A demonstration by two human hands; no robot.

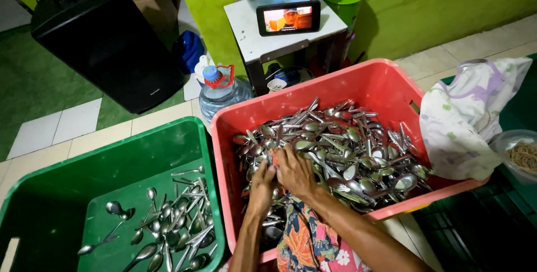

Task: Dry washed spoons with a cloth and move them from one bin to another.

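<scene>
Near: my left hand [260,181] and right hand [295,172] rest pressed together on the spoon heap [341,157] in the red crate [386,84]; fingers buried, grip indeterminate. Left: green crate [33,205], scattered spoons [168,230]. Far: phone [288,18].

Two bare forearms and hands enter from the bottom edge, with no sleeves, rings, watch or bracelets showing. Below them lies the person's garment [305,238], a bright floral print in orange, pink, blue and dark tones.
</scene>
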